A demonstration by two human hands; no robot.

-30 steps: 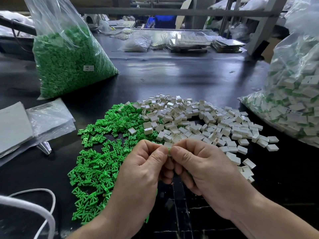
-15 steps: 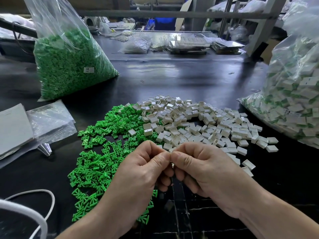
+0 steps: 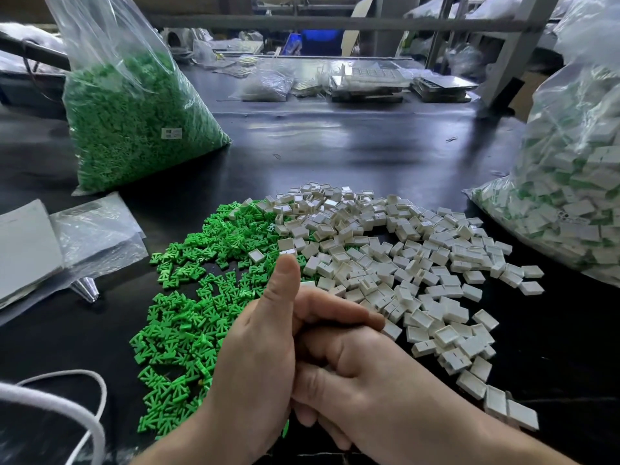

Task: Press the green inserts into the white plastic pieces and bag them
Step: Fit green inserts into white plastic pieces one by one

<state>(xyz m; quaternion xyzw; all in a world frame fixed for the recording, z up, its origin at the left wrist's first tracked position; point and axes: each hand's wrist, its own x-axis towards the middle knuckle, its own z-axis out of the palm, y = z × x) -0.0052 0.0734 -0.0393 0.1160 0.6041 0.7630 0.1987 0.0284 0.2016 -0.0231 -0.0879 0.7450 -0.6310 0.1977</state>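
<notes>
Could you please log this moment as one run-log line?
hands: left hand clasped over right hand, thumb up | grip contents: hidden | green inserts, white pieces: loose piles | bag of white-green pieces: right

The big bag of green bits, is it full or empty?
Partly full: the bag of green inserts bulges with pieces low down, and only slack clear plastic rises above them. Its top is cut off.
</notes>
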